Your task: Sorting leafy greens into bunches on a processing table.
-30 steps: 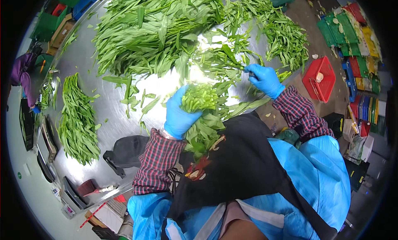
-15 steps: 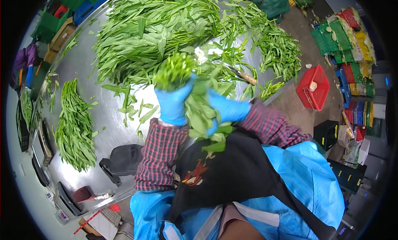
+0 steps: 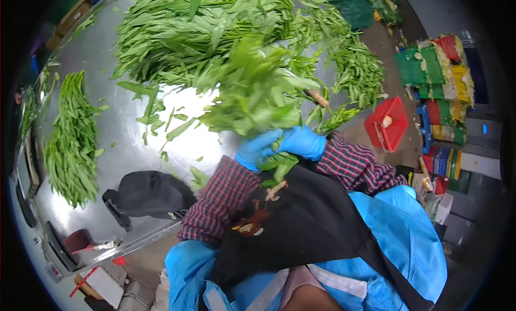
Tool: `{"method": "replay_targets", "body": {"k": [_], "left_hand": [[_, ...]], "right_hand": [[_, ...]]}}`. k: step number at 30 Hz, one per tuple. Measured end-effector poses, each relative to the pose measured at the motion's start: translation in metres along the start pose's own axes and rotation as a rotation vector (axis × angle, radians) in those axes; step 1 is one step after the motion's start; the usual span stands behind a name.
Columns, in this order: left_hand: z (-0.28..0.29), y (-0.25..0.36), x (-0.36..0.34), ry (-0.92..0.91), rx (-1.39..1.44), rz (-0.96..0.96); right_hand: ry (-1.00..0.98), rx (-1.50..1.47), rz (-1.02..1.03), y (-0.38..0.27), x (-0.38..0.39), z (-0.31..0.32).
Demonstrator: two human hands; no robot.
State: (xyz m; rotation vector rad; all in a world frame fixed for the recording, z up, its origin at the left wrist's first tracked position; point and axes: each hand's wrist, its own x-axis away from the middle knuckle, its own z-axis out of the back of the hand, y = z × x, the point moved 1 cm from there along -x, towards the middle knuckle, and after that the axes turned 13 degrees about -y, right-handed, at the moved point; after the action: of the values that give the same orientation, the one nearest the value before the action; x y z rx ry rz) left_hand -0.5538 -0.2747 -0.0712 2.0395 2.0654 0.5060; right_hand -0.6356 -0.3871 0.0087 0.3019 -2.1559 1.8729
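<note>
Both of my blue-gloved hands are in front of my black apron, closed round one bunch of leafy greens (image 3: pixel 250 104). My left hand (image 3: pixel 259 150) grips its near end, and my right hand (image 3: pixel 303 142) is closed beside it, fingers partly hidden by leaves. The bunch spreads away from me over the metal table, its far part smeared by motion. A few leaves hang below the hands. Beyond it lies a large heap of the same long-leaved greens (image 3: pixel 199 31). A knife (image 3: pixel 318 98) with a wooden handle lies just right of the bunch, its blade mostly covered.
A neat pile of greens (image 3: pixel 72 142) lies at the table's left. Nearer me sits a black bag (image 3: pixel 153 195). Loose leaves (image 3: pixel 180 129) litter the metal table (image 3: pixel 107 117). Right of it are a red basket (image 3: pixel 386 124) and stacked coloured crates (image 3: pixel 432 69).
The bunch has turned, its leaves now pointing away from me. My left hand has come down and right, close to my right hand. The view has shifted slightly.
</note>
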Motion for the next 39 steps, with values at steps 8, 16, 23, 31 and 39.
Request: {"method": "replay_targets", "body": {"k": [8, 16, 23, 31, 39], "left_hand": [[0.061, 0.022, 0.009, 0.313, -0.426, -0.165], [0.057, 0.023, 0.002, 0.359, -0.481, -0.262], [0.022, 0.033, 0.003, 0.536, -1.223, -0.643], [-0.007, 0.058, -0.027, -0.021, -2.231, -0.521], [0.008, 0.045, 0.003, 0.209, -0.577, -0.074]], "right_hand": [[0.075, 1.541, -0.565, -0.005, 0.027, 0.111], [0.013, 1.765, -0.395, -0.014, 0.033, 0.129], [-0.154, 1.865, -0.659, -0.044, 0.028, 0.109], [-0.081, 2.107, -0.11, -0.064, 0.029, 0.098], [-0.049, 1.875, -0.123, -0.07, 0.033, 0.109]]}}
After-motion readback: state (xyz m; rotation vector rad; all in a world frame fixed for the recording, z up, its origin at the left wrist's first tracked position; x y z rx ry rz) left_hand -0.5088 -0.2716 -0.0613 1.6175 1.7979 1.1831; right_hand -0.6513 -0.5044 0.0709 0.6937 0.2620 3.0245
